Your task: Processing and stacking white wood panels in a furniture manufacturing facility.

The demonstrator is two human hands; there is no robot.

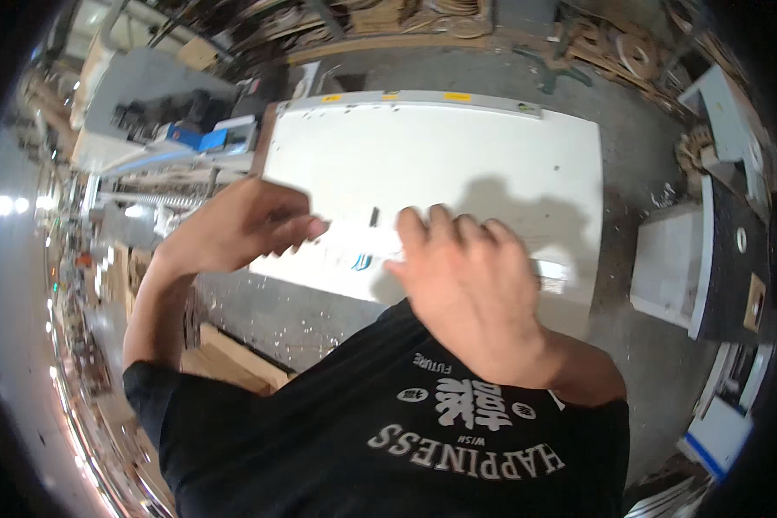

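A white board-like tabletop (432, 155) lies in front of me. My left hand (255, 220) is raised over its left side, fingers curled and thumb pressed toward them. A small dark bit shows at its fingertips, too small to name. My right hand (475, 281) hovers over the near edge, back upward, fingers bent and slightly apart, thumb out to the left; its palm is hidden. Between the hands lies a pale, shiny sheet or bag with a teal mark (363, 262). A small dark strip (374, 217) lies just beyond it. A whitish packet (551, 273) shows right of my right hand.
A long grey metal rail with yellow labels (457, 97) runs along the tabletop's far edge. Machinery with blue parts (211, 138) stands at the left. A grey and white cabinet (678, 259) is at the right. Cardboard (237, 358) lies on the floor near my left side.
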